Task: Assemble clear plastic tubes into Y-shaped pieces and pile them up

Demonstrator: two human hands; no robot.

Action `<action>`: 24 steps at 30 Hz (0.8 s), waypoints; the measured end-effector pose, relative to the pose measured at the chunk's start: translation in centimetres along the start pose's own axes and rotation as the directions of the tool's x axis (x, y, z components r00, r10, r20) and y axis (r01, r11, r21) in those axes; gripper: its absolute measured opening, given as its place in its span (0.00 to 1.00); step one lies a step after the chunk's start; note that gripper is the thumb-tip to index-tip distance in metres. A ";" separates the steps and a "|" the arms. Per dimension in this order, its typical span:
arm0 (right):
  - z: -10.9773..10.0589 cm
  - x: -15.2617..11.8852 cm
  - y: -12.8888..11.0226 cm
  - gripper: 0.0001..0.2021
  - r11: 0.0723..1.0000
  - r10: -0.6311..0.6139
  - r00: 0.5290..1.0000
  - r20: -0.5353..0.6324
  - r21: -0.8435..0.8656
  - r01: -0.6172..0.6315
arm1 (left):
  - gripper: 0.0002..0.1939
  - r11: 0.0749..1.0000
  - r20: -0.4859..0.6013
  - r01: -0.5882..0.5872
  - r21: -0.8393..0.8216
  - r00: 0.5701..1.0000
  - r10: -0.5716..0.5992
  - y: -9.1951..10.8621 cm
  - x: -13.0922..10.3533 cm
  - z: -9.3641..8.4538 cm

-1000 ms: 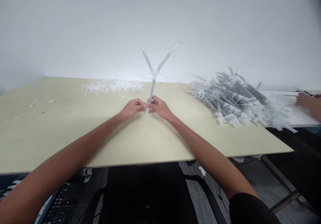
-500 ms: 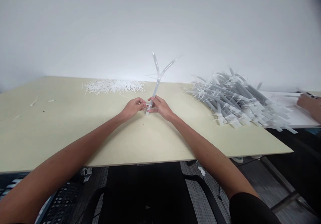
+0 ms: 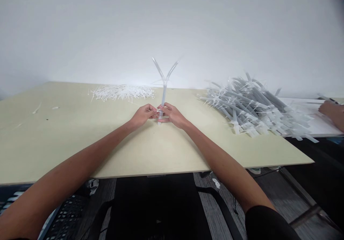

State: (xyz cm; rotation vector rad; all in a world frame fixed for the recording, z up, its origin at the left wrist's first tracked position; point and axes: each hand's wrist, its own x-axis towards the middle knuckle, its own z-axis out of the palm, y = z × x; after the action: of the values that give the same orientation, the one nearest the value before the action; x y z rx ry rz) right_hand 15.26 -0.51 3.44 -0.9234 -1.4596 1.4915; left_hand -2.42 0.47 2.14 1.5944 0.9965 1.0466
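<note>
A clear plastic Y-shaped tube stands nearly upright in front of me, its two arms spreading at the top. My right hand is closed around its lower part, just above the bottom end. Close against it on the left, my left hand is pinched on a small white strip at the tube, which looks like a cable tie; the fingers hide most of it. Thin tie tails stick out near the fork. Further back on the left lies a loose pile of white cable ties.
A big heap of similar tubes covers the table's right side, some overhanging its edge. Another person's hand is at a white surface on the far right. White scraps lie on the left of the pale tabletop. A black chair stands below.
The tube has swung from leaning right to almost upright, its forked top moving left. Both hands stay in nearly the same place and keep their grip.
</note>
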 end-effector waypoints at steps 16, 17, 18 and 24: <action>0.0 0.0 0.2 0.14 0.997 -0.021 1.000 -0.023 -0.076 0.019 | 0.07 0.985 -0.013 -0.015 0.169 1.000 0.018 0.2 0.0 -0.5; 0.0 0.0 0.2 0.14 0.996 -0.023 0.999 -0.022 -0.083 0.021 | 0.07 0.980 -0.022 -0.024 0.196 0.999 0.029 0.3 0.0 -0.6; 0.0 0.0 0.2 0.13 0.996 -0.027 0.999 -0.021 -0.091 0.025 | 0.07 0.974 -0.029 -0.031 0.222 0.999 0.038 0.3 -0.1 -0.6; -0.3 0.5 0.7 0.12 0.991 -0.054 0.998 -0.023 -0.125 0.050 | 0.07 0.948 -0.041 -0.034 0.316 0.998 0.050 1.1 -0.2 -0.9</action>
State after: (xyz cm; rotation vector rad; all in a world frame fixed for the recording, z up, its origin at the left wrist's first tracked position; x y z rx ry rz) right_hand 15.34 0.05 2.74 -0.9684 -1.5596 1.3578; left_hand -3.23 0.30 3.37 1.8622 1.2150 0.9948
